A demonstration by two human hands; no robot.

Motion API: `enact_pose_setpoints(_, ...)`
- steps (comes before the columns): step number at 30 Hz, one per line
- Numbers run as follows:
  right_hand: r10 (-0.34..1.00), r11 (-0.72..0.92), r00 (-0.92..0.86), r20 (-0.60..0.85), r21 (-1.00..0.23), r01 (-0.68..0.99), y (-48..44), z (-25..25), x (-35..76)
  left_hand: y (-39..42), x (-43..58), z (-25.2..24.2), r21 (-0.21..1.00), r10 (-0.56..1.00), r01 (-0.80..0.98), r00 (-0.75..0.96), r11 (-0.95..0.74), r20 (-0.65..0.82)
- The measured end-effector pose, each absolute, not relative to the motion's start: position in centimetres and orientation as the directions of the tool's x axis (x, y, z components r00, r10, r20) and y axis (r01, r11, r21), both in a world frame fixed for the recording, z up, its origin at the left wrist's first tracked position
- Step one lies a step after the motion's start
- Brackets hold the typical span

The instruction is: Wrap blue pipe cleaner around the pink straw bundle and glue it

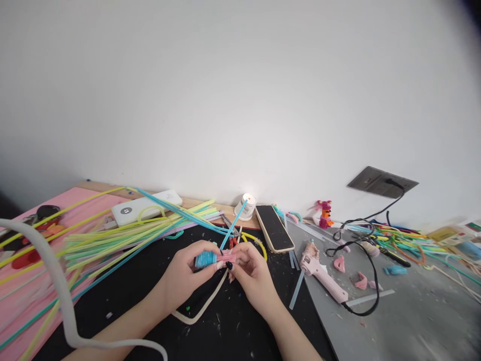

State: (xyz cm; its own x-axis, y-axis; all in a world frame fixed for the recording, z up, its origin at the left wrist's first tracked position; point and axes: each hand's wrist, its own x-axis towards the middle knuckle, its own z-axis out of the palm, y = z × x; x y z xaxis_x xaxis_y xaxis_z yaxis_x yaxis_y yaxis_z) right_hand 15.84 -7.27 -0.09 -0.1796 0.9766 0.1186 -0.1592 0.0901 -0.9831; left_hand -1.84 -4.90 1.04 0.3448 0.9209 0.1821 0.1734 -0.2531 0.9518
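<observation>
My left hand [186,276] is closed around a small pipe-cleaner piece [206,258], wound in blue at one end and pink at the other. On its pink end, the thumb and fingers of my right hand [252,273] are pinched together. A straight blue pipe cleaner [236,223] slants up from between the hands; where it joins the piece is hidden by the fingers. Behind the fingers, red-handled pliers [233,241] show only in part. A cream pipe cleaner [203,310] bends below the hands, over the black mat [225,338].
Bundled yellow, green and blue pipe cleaners [112,243] spread at left beside a white power bank [145,208]. A paper cup [246,208] and phone [274,228] stand near the wall. At right lie a pink glue gun [325,281], its black cord, and a small pink-orange figure [325,214].
</observation>
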Motion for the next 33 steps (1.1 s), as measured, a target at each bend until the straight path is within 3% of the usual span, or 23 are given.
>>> enact_pose_setpoints(33, 0.98, 0.085, -0.168, 0.105, -0.989, -0.124, -7.25, -0.05, 15.87, -4.95, -1.83, 1.11, 0.958, 0.926, 0.172, 0.342, -0.23, 0.161)
